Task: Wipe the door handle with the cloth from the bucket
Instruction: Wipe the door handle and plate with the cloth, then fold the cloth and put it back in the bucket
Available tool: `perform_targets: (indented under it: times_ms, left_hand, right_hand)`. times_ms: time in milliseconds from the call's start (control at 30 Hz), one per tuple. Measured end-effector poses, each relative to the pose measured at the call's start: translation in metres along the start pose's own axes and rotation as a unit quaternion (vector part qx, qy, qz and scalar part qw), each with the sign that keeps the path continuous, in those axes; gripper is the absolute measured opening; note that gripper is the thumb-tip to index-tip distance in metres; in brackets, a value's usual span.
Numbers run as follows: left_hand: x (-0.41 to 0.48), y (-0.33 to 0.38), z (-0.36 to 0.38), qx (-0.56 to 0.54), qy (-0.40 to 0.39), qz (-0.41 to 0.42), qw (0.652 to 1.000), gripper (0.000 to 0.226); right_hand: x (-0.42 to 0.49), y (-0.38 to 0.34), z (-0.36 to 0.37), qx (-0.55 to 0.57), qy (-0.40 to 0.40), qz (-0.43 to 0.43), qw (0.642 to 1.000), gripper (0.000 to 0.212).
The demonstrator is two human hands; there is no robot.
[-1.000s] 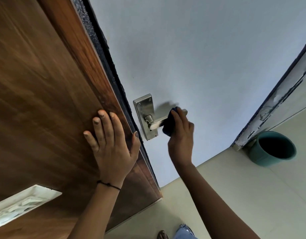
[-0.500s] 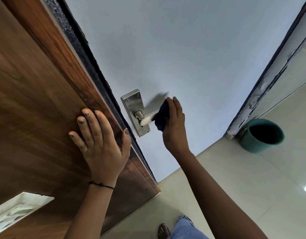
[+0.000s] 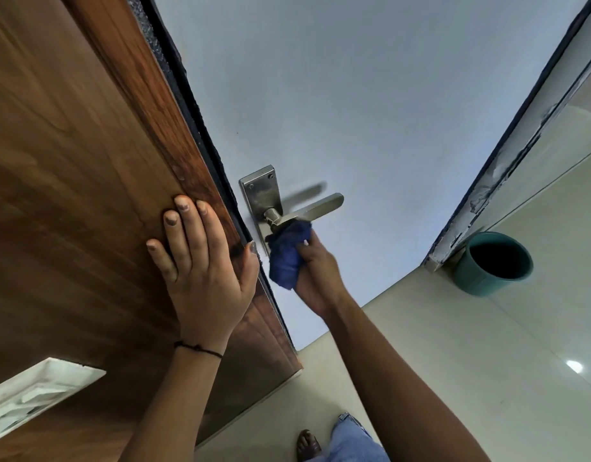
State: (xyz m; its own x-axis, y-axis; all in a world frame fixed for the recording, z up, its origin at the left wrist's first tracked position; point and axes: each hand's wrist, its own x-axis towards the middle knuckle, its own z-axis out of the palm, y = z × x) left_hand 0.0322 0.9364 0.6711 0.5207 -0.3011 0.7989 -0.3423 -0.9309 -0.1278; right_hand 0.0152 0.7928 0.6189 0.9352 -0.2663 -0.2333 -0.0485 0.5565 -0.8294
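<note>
A steel lever door handle [image 3: 315, 208] juts from its backplate [image 3: 261, 191] on the pale grey door. My right hand [image 3: 315, 273] grips a bunched dark blue cloth [image 3: 287, 253] and presses it against the underside of the lever close to its pivot, over the lower part of the backplate. The free end of the lever is bare. My left hand [image 3: 204, 261] lies flat with fingers spread on the brown wooden panel [image 3: 70, 195], its thumb at the panel's edge. A teal bucket [image 3: 492, 263] stands on the floor at the right, by the door frame's foot.
A black seal strip [image 3: 194, 118] runs between the wooden panel and the grey door. A white switch plate [image 3: 30, 398] is set in the panel at lower left. Beige floor tiles [image 3: 454, 361] spread below. My foot [image 3: 308, 445] and a jeans leg show at the bottom.
My right hand has slid the cloth from the lever's outer end to under the pivot, baring the lever's tip. My left hand stays on the panel.
</note>
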Motion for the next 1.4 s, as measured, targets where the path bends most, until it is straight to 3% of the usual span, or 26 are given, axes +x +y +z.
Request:
perform_targets:
  times_ms: [100, 167, 267, 467, 733, 867, 967, 1100, 1133, 1267, 1400]
  left_hand:
    - [-0.003, -0.002, 0.0, 0.011, -0.01, 0.011, 1.0, 0.082]
    - [-0.005, -0.004, 0.0, 0.014, -0.009, 0.017, 1.0, 0.08]
    - [-0.006, -0.004, 0.0, 0.012, -0.008, 0.016, 1.0, 0.079]
    - [-0.008, 0.0, 0.0, -0.009, -0.014, -0.011, 1.0, 0.079]
    - [-0.004, 0.055, 0.009, -0.145, -0.027, -0.098, 0.984, 0.085]
    - [0.0, 0.115, 0.017, -0.234, -0.092, -0.061, 0.966, 0.082]
    - [-0.004, 0.182, 0.033, -0.384, -0.2, -0.022, 0.901, 0.068]
    - [-0.001, 0.293, 0.034, -0.582, -0.39, -0.125, 0.703, 0.03]
    - [0.003, 0.322, 0.034, -0.601, -0.417, -0.133, 0.669, 0.02]
    - [0.015, 0.424, 0.034, -0.646, -0.437, -0.15, 0.608, 0.009]
    - [0.03, 0.513, 0.037, -0.663, -0.47, -0.166, 0.559, 0.007]
  right_hand:
    - [-0.006, 0.008, 0.022, -0.027, -0.014, 0.017, 0.999, 0.036]
    - [-0.002, 0.016, 0.024, -0.021, 0.038, 0.019, 0.999, 0.038]
    - [0.003, 0.023, 0.029, -0.149, 0.113, -0.031, 0.982, 0.041]
    - [0.012, 0.021, 0.049, -0.178, 0.212, -0.113, 0.954, 0.02]
    - [0.008, -0.002, -0.027, -0.261, 0.173, -0.106, 0.944, 0.024]
    - [-0.008, -0.044, -0.107, -0.212, 0.159, -0.064, 0.962, 0.034]
    - [-0.022, -0.074, -0.171, -0.156, 0.191, -0.056, 0.967, 0.044]
    - [-0.044, -0.124, -0.258, -0.127, 0.234, -0.074, 0.961, 0.052]
    - [-0.05, -0.137, -0.279, -0.126, 0.245, -0.087, 0.957, 0.052]
    - [-0.08, -0.19, -0.354, -0.142, 0.3, -0.097, 0.938, 0.042]
    - [-0.098, -0.234, -0.43, -0.298, 0.363, -0.063, 0.881, 0.038]
